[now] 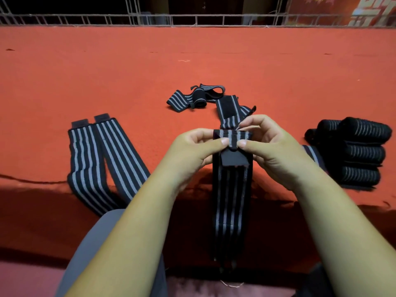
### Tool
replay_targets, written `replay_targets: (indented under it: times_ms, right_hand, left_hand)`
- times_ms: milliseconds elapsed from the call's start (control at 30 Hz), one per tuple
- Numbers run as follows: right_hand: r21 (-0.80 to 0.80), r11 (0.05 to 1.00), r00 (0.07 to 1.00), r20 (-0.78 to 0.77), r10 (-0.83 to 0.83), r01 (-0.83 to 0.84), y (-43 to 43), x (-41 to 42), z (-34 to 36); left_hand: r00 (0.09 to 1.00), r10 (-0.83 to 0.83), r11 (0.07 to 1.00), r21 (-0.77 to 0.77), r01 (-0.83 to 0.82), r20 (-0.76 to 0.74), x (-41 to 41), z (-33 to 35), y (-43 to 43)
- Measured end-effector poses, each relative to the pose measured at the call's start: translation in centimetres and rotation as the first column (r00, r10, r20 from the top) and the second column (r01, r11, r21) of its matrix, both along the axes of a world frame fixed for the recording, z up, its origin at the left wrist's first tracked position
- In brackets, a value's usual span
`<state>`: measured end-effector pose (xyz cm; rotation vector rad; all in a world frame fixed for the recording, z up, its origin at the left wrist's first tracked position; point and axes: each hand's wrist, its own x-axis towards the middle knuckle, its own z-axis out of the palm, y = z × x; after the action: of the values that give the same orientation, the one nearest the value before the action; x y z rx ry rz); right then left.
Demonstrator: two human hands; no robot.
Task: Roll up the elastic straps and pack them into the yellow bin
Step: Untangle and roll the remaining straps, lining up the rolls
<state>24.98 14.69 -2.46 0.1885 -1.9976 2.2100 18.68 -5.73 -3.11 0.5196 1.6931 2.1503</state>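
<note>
A black elastic strap with grey stripes point(232, 202) hangs from the table edge toward my lap. Its top end is folded over, and both hands pinch that fold: my left hand point(192, 151) from the left, my right hand point(272, 146) from the right, thumbs meeting on the fold. Two flat straps point(100, 159) lie side by side at the left. A loose tangled strap point(197, 97) lies further back in the middle. Several rolled straps point(355, 151) are stacked at the right. No yellow bin is in view.
The table is covered in orange-red cloth point(192, 52). A white metal rail point(192, 19) runs along its far edge. The table's front edge drops off near my lap, where a grey trouser leg point(92, 249) shows.
</note>
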Motion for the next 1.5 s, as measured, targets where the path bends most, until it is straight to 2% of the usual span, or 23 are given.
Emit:
replay_targets:
  times_ms: [100,200,300,400,467,600,667,767,900,967,1033,1100,1167,1300,1367,1500]
  right_hand:
    - [0.016,0.998,0.998,-0.005,-0.059,0.059,-0.2,-0.1,-0.5]
    - [0.01,0.998,0.993,0.097,-0.063,0.062,-0.7,0.1,-0.8]
    - [0.146,0.988,0.977,0.214,0.012,-0.045,-0.9,0.7,-1.7]
    - [0.228,0.974,0.978,0.205,-0.032,-0.016,-1.0,1.0,-2.1]
    - [0.27,0.962,0.98,0.183,-0.08,0.028,-1.1,1.0,-2.1]
    - [0.3,0.95,0.972,0.181,-0.151,0.092,-1.3,0.9,-2.4]
    - [0.329,0.937,0.968,0.172,-0.181,0.117,-1.4,0.8,-2.5]
    - [0.36,0.919,0.956,0.17,-0.237,0.164,-1.9,0.3,-2.6]
    - [0.421,0.891,0.921,0.253,-0.296,0.17,-2.6,-0.7,-3.2]
    - [0.357,0.921,0.918,0.292,-0.267,0.155,-2.8,-1.1,-3.3]
    - [0.098,0.992,0.92,0.378,-0.106,0.074,-3.2,-1.0,-2.8]
    - [-0.091,0.995,0.912,0.405,0.065,-0.03,-3.1,-0.6,-2.1]
    - [-0.153,0.984,0.907,0.396,0.143,-0.089,-2.9,-0.3,-1.6]
    - [-0.23,0.967,0.914,0.359,0.187,-0.107,-2.6,0.0,-1.3]
    - [-0.247,0.968,0.932,0.335,0.139,-0.056,-2.8,0.1,-1.5]
    - [-0.067,0.997,0.956,0.291,-0.028,0.05,-3.2,0.4,-1.9]
  left_hand:
    - [0.995,0.065,0.997,-0.026,-0.067,-0.072,0.0,-0.4,0.4]
    - [0.988,0.12,0.993,0.032,-0.117,-0.098,-0.1,-0.3,0.8]
    - [0.982,0.151,0.988,0.057,-0.146,-0.112,-0.3,-0.4,1.0]
    - [0.978,0.156,0.988,0.028,-0.154,-0.137,-0.5,-0.7,1.1]
    - [0.98,0.13,0.99,-0.039,-0.137,-0.151,-0.7,-0.8,0.8]
    - [0.985,0.033,0.957,-0.279,-0.079,-0.168,-1.0,-1.5,0.0]
    - [0.987,0.018,0.946,-0.317,-0.069,-0.16,-1.0,-2.0,-0.1]
    - [0.978,0.094,0.945,-0.293,-0.147,-0.187,-1.1,-2.1,0.3]
    - [0.913,0.296,0.891,-0.263,-0.37,-0.282,-1.9,-2.4,1.2]
    - [0.865,0.389,0.85,-0.239,-0.47,-0.318,-2.5,-2.7,1.2]
    - [0.837,0.426,0.841,-0.192,-0.506,-0.344,-2.8,-2.6,1.1]
    - [0.838,0.413,0.862,-0.145,-0.486,-0.357,-2.5,-2.4,1.0]
    - [0.855,0.365,0.892,-0.127,-0.435,-0.369,-2.2,-2.2,0.8]
    - [0.856,0.286,0.911,-0.155,-0.382,-0.431,-2.2,-2.4,0.4]
    - [0.851,0.252,0.926,-0.142,-0.351,-0.46,-2.2,-2.4,0.2]
    - [0.846,0.165,0.934,-0.196,-0.299,-0.507,-1.6,-2.1,-0.4]
